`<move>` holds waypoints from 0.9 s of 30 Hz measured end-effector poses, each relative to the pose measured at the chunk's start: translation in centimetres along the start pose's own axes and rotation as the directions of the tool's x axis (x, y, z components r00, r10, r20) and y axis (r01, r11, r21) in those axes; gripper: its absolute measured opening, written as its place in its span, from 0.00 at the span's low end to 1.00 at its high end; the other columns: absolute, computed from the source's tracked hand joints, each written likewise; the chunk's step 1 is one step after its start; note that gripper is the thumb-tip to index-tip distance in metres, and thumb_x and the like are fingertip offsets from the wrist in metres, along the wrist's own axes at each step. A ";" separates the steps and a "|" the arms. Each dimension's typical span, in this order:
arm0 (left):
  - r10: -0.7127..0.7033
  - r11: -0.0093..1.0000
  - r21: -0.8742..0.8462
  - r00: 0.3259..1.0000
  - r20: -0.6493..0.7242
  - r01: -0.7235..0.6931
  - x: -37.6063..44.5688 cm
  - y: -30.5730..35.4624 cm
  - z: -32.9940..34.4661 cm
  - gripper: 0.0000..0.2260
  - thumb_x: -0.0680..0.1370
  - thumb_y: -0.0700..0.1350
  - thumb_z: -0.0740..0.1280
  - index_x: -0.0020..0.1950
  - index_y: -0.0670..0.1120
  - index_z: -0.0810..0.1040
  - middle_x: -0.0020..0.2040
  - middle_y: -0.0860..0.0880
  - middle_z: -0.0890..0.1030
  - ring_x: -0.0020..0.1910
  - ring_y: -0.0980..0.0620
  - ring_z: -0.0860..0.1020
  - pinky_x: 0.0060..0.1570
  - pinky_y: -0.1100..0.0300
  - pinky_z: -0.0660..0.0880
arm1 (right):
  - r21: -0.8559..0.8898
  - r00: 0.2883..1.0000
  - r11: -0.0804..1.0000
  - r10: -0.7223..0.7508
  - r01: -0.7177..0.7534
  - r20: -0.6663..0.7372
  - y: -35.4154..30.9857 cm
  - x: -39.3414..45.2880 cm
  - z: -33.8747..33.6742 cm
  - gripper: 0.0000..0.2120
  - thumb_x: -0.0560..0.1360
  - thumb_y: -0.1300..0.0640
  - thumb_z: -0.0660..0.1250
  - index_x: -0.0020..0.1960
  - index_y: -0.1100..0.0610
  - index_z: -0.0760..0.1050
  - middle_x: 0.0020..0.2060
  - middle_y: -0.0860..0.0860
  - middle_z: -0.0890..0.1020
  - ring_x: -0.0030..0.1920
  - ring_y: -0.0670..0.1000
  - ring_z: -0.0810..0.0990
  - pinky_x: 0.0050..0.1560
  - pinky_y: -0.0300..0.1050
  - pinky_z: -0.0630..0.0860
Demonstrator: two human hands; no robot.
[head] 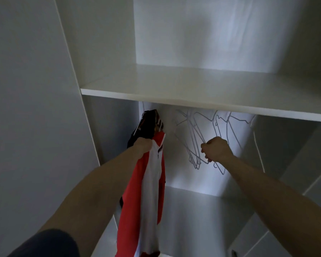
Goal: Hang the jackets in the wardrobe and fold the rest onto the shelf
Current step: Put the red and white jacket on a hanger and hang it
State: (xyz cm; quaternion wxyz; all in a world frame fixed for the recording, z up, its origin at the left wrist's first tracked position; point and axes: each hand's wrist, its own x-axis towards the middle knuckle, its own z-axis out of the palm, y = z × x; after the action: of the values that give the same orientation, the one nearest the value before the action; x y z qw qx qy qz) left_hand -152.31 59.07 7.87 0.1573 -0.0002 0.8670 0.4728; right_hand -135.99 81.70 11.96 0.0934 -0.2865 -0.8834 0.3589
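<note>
A red and white jacket (148, 191) hangs down from my left hand (142, 145), which grips it near its top inside the wardrobe's lower compartment. Just behind it a dark garment (148, 127) hangs on a hanger at the left end. Several bare white wire hangers (196, 138) dangle under the shelf, their hooks hidden by the shelf edge. My right hand (216, 150) is curled round the lower part of one of these hangers. The white shelf (193, 89) above them is bare.
The wardrobe's left side panel (76, 71) and an open door panel (26, 108) stand at the left. The compartment floor (193, 210) lies below the hangers. A further white panel (295, 182) closes the right side.
</note>
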 end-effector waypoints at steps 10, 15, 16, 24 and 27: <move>0.100 0.995 -0.003 0.995 -0.027 -0.100 3.5 4.6 -0.5 0.20 0.86 0.46 0.60 0.71 0.32 0.72 0.57 0.36 0.79 0.55 0.39 0.79 0.53 0.51 0.77 | 0.035 0.994 0.994 -0.099 0.100 -0.041 0.4 1.1 -0.7 0.15 0.78 0.59 0.66 0.43 0.70 0.84 0.34 0.64 0.85 0.25 0.51 0.82 0.42 0.48 0.84; 0.131 0.991 0.041 0.991 -0.016 -0.130 4.3 7.3 -0.6 0.19 0.88 0.45 0.57 0.73 0.34 0.70 0.63 0.36 0.77 0.63 0.40 0.77 0.58 0.53 0.75 | 0.050 0.993 0.992 -0.109 0.111 -0.051 1.0 2.0 -0.6 0.15 0.79 0.58 0.67 0.41 0.67 0.85 0.27 0.56 0.83 0.22 0.47 0.81 0.28 0.34 0.76; 0.132 0.990 0.049 0.991 -0.033 -0.130 4.5 7.6 -0.6 0.18 0.88 0.44 0.57 0.72 0.33 0.70 0.60 0.36 0.78 0.59 0.40 0.78 0.53 0.54 0.76 | 0.059 0.992 0.992 -0.112 0.115 -0.052 1.2 2.1 -0.5 0.15 0.79 0.58 0.68 0.40 0.66 0.85 0.24 0.54 0.82 0.21 0.47 0.80 0.26 0.32 0.74; 0.211 0.938 -0.231 0.955 -0.208 -0.258 4.2 4.5 -1.0 0.20 0.83 0.36 0.60 0.31 0.49 0.64 0.32 0.48 0.68 0.31 0.53 0.65 0.30 0.59 0.62 | 0.062 0.991 0.989 -0.130 0.131 -0.024 1.9 2.4 -0.5 0.15 0.78 0.57 0.68 0.36 0.59 0.85 0.21 0.50 0.80 0.23 0.48 0.81 0.27 0.33 0.77; 0.204 0.932 -0.264 0.961 -0.189 -0.250 3.3 2.4 -0.4 0.18 0.83 0.36 0.60 0.33 0.48 0.67 0.33 0.48 0.69 0.32 0.53 0.67 0.31 0.60 0.64 | 0.079 0.991 0.988 -0.130 0.131 -0.018 1.8 2.3 -0.3 0.15 0.78 0.58 0.68 0.36 0.61 0.85 0.21 0.49 0.79 0.22 0.48 0.80 0.26 0.33 0.76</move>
State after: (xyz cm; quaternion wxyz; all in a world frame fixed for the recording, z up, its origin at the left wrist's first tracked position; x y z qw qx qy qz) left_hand -155.93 60.58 9.12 0.0303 0.0400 0.7937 0.6063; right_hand -136.94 84.23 10.82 0.1337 -0.2267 -0.8846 0.3851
